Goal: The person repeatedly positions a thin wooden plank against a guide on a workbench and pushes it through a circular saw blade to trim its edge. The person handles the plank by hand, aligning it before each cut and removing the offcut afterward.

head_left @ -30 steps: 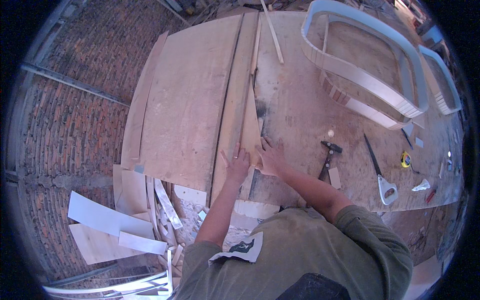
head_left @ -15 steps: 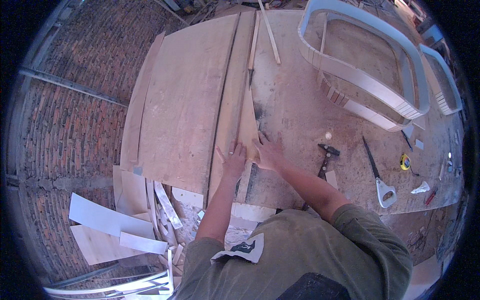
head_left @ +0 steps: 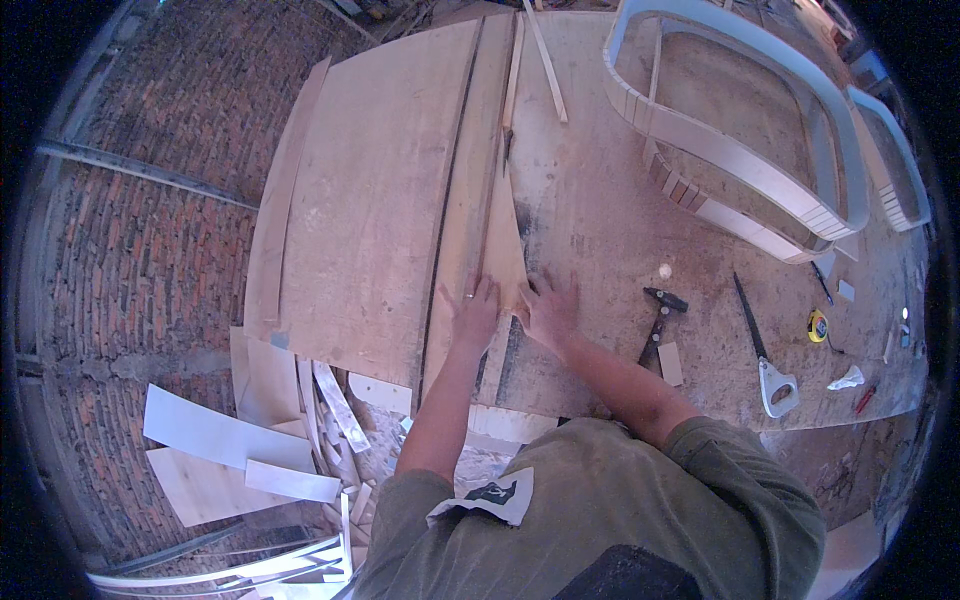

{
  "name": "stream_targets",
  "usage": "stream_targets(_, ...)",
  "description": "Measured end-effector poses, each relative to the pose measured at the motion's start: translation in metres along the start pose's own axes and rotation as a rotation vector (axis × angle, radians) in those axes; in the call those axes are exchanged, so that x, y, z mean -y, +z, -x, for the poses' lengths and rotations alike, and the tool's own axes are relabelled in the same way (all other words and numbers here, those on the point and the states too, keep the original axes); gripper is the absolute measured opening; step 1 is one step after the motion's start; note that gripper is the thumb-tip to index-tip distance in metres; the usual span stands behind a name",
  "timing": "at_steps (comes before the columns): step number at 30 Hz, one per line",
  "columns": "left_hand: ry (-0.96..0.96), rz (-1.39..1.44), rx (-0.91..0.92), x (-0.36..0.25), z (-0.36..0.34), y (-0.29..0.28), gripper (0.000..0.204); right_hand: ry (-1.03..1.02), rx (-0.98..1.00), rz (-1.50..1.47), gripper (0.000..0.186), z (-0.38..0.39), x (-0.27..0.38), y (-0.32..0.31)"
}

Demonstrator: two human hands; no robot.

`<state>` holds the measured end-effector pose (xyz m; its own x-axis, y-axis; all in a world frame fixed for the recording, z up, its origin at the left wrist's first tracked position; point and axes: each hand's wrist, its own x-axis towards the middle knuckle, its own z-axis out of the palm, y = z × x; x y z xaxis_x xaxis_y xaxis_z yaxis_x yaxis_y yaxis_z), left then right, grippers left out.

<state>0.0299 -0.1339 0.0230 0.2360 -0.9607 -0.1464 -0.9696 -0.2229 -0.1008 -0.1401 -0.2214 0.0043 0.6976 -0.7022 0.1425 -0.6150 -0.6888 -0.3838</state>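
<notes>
A tapered, thin piece of wood [head_left: 507,232] lies on the worktable, narrowing toward the far end. My left hand [head_left: 474,314] rests flat with its fingers spread, across a long wooden board [head_left: 466,180] and the near left part of the tapered piece. My right hand [head_left: 550,312] lies at the right edge of that piece, fingers apart and pointing away, thumb at its near end. Neither hand is wrapped around anything. A narrow strip [head_left: 494,370] continues toward me below the hands.
Right of my arm lie a hammer [head_left: 660,320], a handsaw [head_left: 765,360] and a yellow tape measure [head_left: 817,325]. Large curved wooden frames [head_left: 740,160] stand at the far right. A wide plywood sheet [head_left: 360,190] covers the left; offcuts [head_left: 215,430] lie beyond the table's near-left edge.
The whole view has shifted slightly. My right hand's fingers have moved a little and now sit more along the edge of the tapered piece; the left hand stays nearly in place.
</notes>
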Motion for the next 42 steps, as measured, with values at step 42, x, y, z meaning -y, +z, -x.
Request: stream_targets(42, -0.620, 0.286, -0.149, 0.000, 0.154, 0.033, 0.116, 0.182, 0.111, 0.085, 0.048, -0.080, -0.028, -0.012)
